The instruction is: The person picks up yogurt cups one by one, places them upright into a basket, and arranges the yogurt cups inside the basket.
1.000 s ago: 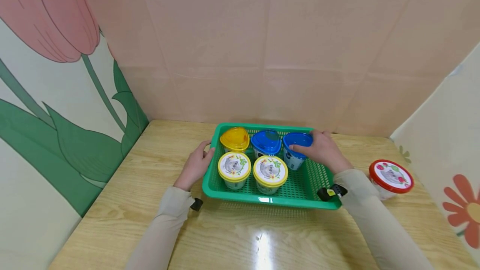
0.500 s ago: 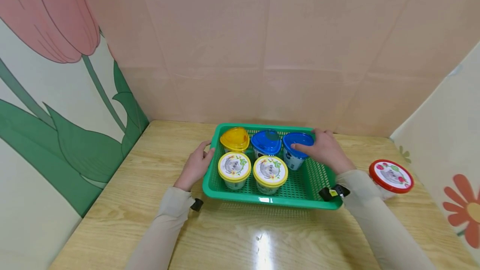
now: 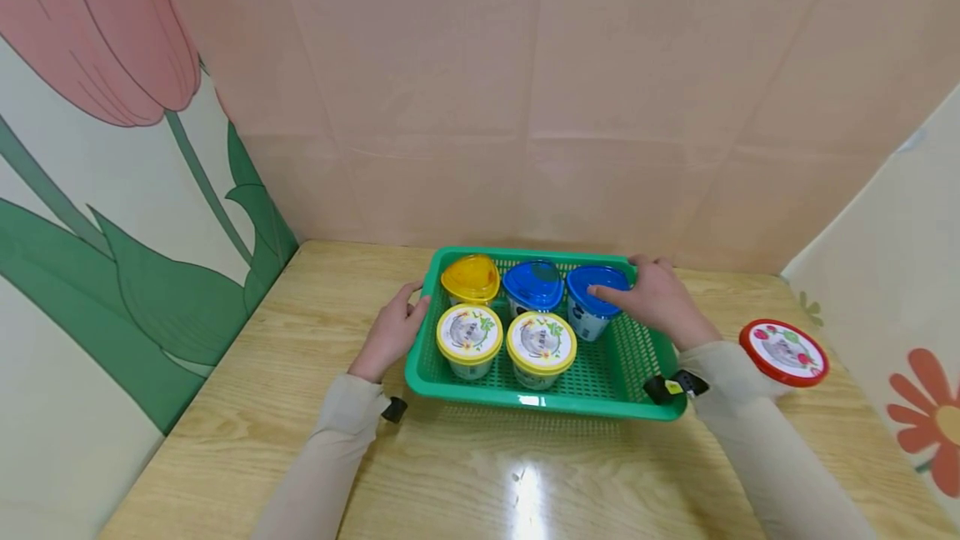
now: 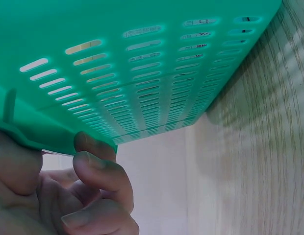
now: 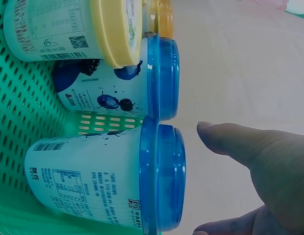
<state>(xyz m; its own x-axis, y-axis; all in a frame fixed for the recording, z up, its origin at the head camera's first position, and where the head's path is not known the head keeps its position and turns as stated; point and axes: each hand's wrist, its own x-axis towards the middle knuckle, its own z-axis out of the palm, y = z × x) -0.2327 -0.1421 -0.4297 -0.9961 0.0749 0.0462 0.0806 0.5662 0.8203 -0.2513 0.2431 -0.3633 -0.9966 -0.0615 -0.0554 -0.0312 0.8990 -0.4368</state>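
My left hand (image 3: 393, 330) grips the left rim of a green plastic basket (image 3: 517, 397), its fingers curled under the rim in the left wrist view. Over the right back of the basket, my right hand (image 3: 663, 304) has its thumb and fingers spread and holds nothing. Closest to it is a yogurt cup with a blue lid (image 5: 170, 178); in the right wrist view a gap shows between the fingertips and that lid. Beside this cup stand another blue-lidded cup (image 3: 532, 284) and an orange-lidded cup (image 3: 470, 277). Two yellow-lidded tubs (image 3: 542, 340) fill the front row's left part.
A tub with a red-rimmed lid (image 3: 784, 352) stands on the wooden table (image 3: 450, 473) right of the basket, partly behind the right sleeve. A pinkish covered wall (image 3: 480, 107) rises behind the basket, with flower-patterned panels at both sides.
My right hand has let go of the blue-lidded cup at the right and moved slightly right and away, uncovering more of its lid. My left hand has stayed on the basket rim.
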